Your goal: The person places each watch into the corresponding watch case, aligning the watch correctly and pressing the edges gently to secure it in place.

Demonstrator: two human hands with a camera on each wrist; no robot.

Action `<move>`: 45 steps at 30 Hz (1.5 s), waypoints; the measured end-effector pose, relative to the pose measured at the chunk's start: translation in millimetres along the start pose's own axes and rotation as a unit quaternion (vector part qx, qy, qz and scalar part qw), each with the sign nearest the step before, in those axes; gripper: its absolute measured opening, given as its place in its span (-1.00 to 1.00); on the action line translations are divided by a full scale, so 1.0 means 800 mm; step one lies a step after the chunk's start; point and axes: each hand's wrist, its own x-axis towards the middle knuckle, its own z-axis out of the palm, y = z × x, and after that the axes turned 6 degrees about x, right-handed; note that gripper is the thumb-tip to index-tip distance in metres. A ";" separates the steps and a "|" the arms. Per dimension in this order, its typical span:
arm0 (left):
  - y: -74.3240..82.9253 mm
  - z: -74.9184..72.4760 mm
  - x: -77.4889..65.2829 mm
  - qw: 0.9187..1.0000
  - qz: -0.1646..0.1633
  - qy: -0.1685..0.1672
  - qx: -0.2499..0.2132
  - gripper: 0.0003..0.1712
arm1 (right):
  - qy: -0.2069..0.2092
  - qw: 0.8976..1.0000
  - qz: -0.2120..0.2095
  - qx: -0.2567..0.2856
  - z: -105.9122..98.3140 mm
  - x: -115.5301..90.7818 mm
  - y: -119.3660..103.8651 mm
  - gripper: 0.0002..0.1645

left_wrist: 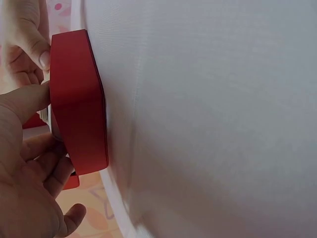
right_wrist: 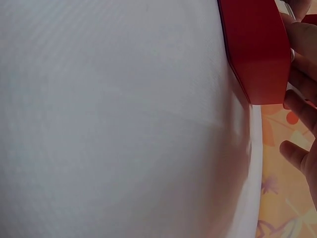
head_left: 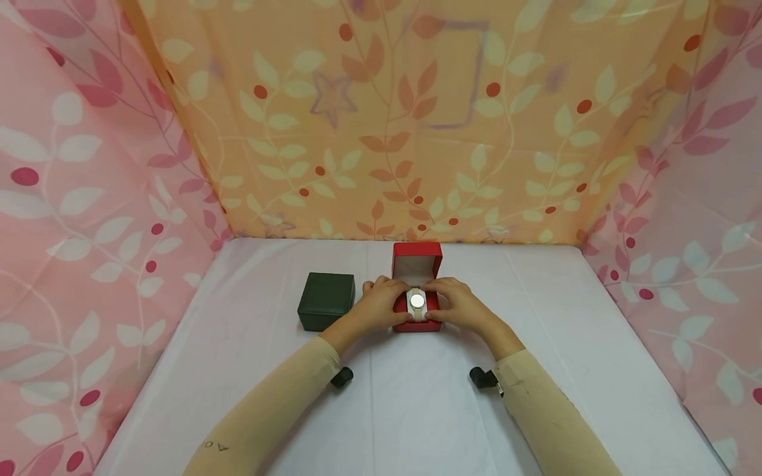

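Observation:
A wristwatch point(head_left: 417, 301) with a round bright face and a pale strap sits on a white cushion in the open red box point(head_left: 417, 250). The box's lid stands raised at the back, showing a pale lining. From the left, my left hand point(head_left: 381, 304) pinches the watch and its cushion between thumb and fingers. My right hand point(head_left: 467, 307) does the same from the right side. In the left wrist view, the thumb and fingers reach over the side of the red box point(left_wrist: 79, 104). The right wrist view shows fingers point(right_wrist: 304, 84) at the box's edge, with most of the watch hidden.
To the left of the red box stands a closed dark green box point(head_left: 326, 294), close to my left wrist. White cloth point(head_left: 411, 403) covers the table. Patterned orange cloth point(head_left: 381, 119) hangs behind it, with pink cloth at both sides.

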 end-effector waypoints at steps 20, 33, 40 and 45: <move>-0.001 0.003 -0.002 1.000 -0.003 0.006 -0.003 -0.31 | 0.003 1.000 0.003 -0.013 0.002 -0.003 -0.003 -0.30; -0.004 -0.008 -0.011 0.999 -0.008 0.036 -0.037 -0.37 | 0.014 1.000 0.008 0.006 -0.011 -0.011 -0.006 -0.32; -0.013 -0.016 -0.019 0.997 -0.016 0.049 -0.056 -0.42 | 0.041 0.999 0.000 -0.002 -0.021 -0.018 -0.001 -0.35; -0.016 -0.029 -0.025 0.995 -0.020 0.062 -0.070 -0.37 | 0.062 0.998 -0.001 -0.005 -0.031 -0.020 0.003 -0.38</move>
